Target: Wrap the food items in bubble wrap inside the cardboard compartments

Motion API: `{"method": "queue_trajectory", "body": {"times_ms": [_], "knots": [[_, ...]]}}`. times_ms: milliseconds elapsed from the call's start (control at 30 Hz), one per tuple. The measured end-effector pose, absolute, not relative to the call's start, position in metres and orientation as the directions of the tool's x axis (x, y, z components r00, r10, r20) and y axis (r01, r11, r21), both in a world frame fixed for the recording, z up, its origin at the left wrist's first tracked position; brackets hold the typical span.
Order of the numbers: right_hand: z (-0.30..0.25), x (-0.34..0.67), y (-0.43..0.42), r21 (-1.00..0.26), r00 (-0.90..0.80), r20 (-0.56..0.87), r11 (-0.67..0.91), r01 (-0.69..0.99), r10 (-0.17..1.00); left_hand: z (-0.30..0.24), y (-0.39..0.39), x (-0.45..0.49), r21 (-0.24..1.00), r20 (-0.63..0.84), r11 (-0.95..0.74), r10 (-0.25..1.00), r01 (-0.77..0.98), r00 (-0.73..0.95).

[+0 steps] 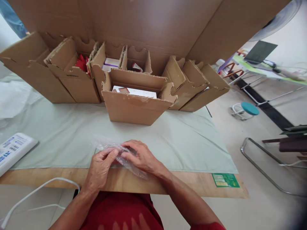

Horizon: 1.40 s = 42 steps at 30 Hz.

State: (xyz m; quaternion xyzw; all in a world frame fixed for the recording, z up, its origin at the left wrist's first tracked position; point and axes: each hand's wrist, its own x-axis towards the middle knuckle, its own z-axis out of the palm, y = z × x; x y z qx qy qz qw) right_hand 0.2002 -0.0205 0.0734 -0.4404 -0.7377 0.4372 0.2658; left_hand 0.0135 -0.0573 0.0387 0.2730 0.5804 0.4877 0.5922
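Note:
Clear bubble wrap (130,165) lies crumpled between my hands at the front of the table. My left hand (102,167) pinches it between thumb and forefinger. My right hand (141,156) curls its fingers around the other side, thumb and forefinger bent toward the left hand. A loose end of the wrap spreads out beyond the left fingers. Something small and red shows under the wrap between the hands; its kind is hidden. Directly ahead stands an open cardboard box (135,110) with a flat white box (134,91) inside.
Several cardboard bins (82,84) line the back; some hold red packets (82,64) and white-purple boxes (111,62). A white device (15,150) with printed labels sits at left, near plastic sheeting (14,99). A green cloth (187,143) covers the table; a teal stool (249,108) stands right.

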Motion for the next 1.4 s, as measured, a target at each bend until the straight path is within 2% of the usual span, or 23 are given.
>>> {"method": "queue_trajectory", "body": {"times_ms": [133, 233, 300, 400, 433, 500, 600, 633, 700, 767, 800, 833, 867, 900, 1000, 1067, 1133, 1267, 1400], "knots": [[0.075, 0.226, -0.004, -0.907, -0.383, -0.043, 0.125, 0.403, 0.923, 0.051, -0.061, 0.008, 0.841, -0.476, 0.396, 0.866, -0.369, -0.153], [0.091, 0.244, 0.027, -0.835, -0.453, -0.085, 0.184, 0.518, 0.887, 0.062, -0.066, 0.002, 0.756, -0.574, 0.465, 0.809, -0.461, -0.127], [0.102, 0.242, 0.05, -0.721, -0.522, -0.146, 0.271, 0.637, 0.84, 0.066, -0.073, 0.002, 0.675, -0.653, 0.538, 0.754, -0.505, -0.07], [0.111, 0.22, 0.071, -0.447, -0.526, -0.189, 0.405, 0.798, 0.829, 0.064, -0.091, 0.002, 0.547, -0.751, 0.659, 0.659, -0.516, 0.045], [0.112, 0.213, 0.072, -0.356, -0.507, -0.14, 0.435, 0.827, 0.85, 0.062, -0.099, 0.001, 0.512, -0.767, 0.699, 0.634, -0.5, 0.102], [0.108, 0.205, 0.064, -0.243, -0.483, 0.079, 0.487, 0.839, 0.872, 0.06, -0.115, -0.006, 0.475, -0.766, 0.773, 0.599, -0.421, 0.235], [0.092, 0.215, 0.035, -0.244, -0.417, 0.447, 0.557, 0.794, 0.791, 0.064, -0.132, -0.023, 0.549, -0.721, 0.812, 0.58, -0.197, 0.379], [0.086, 0.222, 0.025, -0.267, -0.384, 0.508, 0.565, 0.781, 0.771, 0.067, -0.132, -0.027, 0.613, -0.702, 0.783, 0.603, -0.111, 0.378], [0.071, 0.235, 0.004, -0.312, -0.36, 0.518, 0.564, 0.765, 0.776, 0.073, -0.121, -0.029, 0.791, -0.597, 0.607, 0.741, 0.073, 0.308], [0.057, 0.239, -0.012, -0.332, -0.407, 0.442, 0.567, 0.754, 0.799, 0.073, -0.097, -0.023, 0.922, -0.314, 0.241, 0.923, 0.304, 0.221], [0.051, 0.237, -0.018, -0.329, -0.444, 0.393, 0.574, 0.75, 0.806, 0.07, -0.083, -0.018, 0.903, -0.122, 0.02, 0.97, 0.43, 0.211], [0.045, 0.233, -0.023, -0.32, -0.477, 0.341, 0.577, 0.751, 0.81, 0.065, -0.068, -0.011, 0.819, 0.046, -0.175, 0.969, 0.547, 0.241], [0.04, 0.229, -0.026, -0.304, -0.5, 0.292, 0.575, 0.76, 0.815, 0.059, -0.056, -0.005, 0.696, 0.153, -0.298, 0.951, 0.654, 0.27], [0.037, 0.224, -0.029, -0.285, -0.512, 0.248, 0.567, 0.773, 0.823, 0.051, -0.046, 0.001, 0.566, 0.192, -0.358, 0.933, 0.743, 0.304], [0.029, 0.216, -0.033, -0.25, -0.509, 0.16, 0.534, 0.808, 0.845, 0.026, -0.036, 0.006, 0.278, 0.181, -0.41, 0.911, 0.869, 0.372], [0.029, 0.217, -0.036, -0.258, -0.511, 0.127, 0.526, 0.81, 0.85, 0.014, -0.043, 0.001, 0.192, 0.173, -0.42, 0.904, 0.887, 0.391], [0.033, 0.22, -0.038, -0.284, -0.519, 0.098, 0.524, 0.803, 0.849, 0.01, -0.051, -0.005, 0.168, 0.174, -0.427, 0.9, 0.889, 0.399], [0.046, 0.215, -0.033, -0.331, -0.49, 0.089, 0.49, 0.807, 0.867, 0.02, -0.05, -0.004, 0.196, 0.19, -0.396, 0.913, 0.897, 0.361], [0.051, 0.195, -0.012, -0.279, -0.511, 0.086, 0.513, 0.812, 0.855, 0.03, -0.028, 0.013, 0.199, 0.217, -0.392, 0.911, 0.898, 0.35]]}}
